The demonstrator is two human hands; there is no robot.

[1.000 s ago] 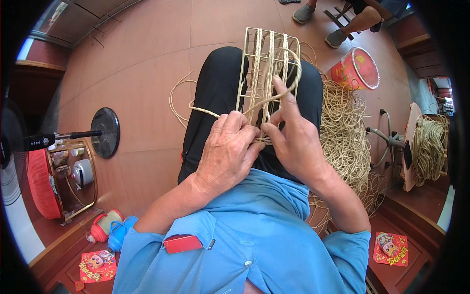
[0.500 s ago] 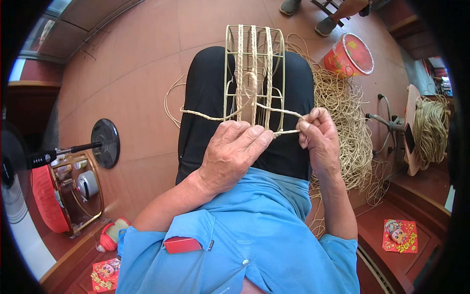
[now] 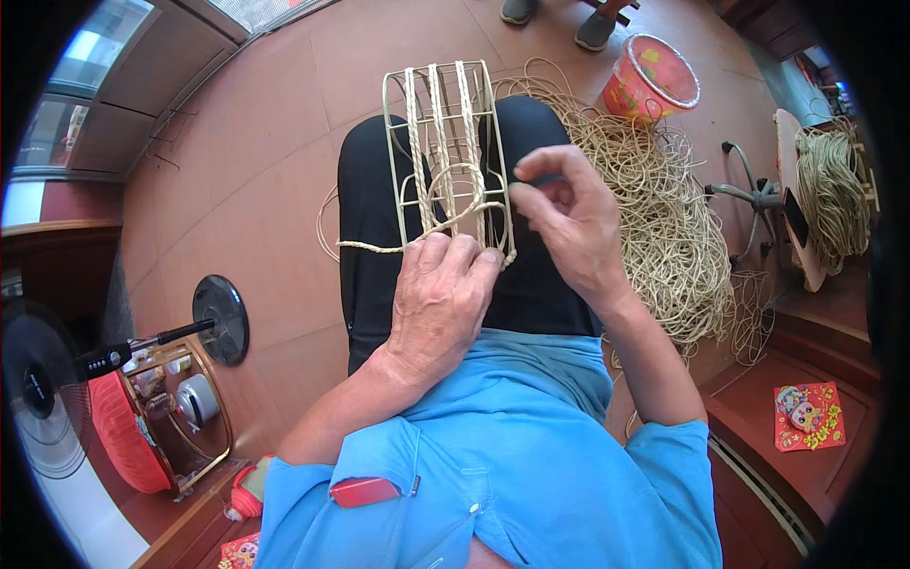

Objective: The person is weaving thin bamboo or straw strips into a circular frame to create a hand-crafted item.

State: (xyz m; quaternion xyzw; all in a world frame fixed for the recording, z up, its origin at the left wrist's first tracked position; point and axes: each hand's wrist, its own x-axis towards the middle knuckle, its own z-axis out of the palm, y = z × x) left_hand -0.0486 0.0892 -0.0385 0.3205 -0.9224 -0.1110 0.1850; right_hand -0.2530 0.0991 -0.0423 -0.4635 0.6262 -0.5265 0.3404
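A pale wire frame (image 3: 391, 152), shaped like a long open basket, rests across my lap. Three twisted straw-coloured cords (image 3: 438, 123) run along its length. Near its close end a looser cord (image 3: 372, 247) crosses the long ones, curls into a loop and passes round the right rail. My left hand (image 3: 438, 299) is closed over the frame's near end, its fingertips pressing where the cords meet the edge; what lies beneath them is hidden. Just right of the frame, my right hand (image 3: 576, 228) is raised with thumb and forefinger apart, and I see nothing between them.
A big heap of loose cord (image 3: 664, 228) covers the floor on the right, beside a red bucket (image 3: 654, 81). Beyond it, a cord bundle (image 3: 832, 199) hangs over a chair. A standing fan (image 3: 43, 389) is at left. Another person's shoes (image 3: 595, 31) show at the top.
My right hand has let go of the cord and moved up and left, its fingers parting. The cord once stretched to the right now lies in a loop at the frame's right rail.
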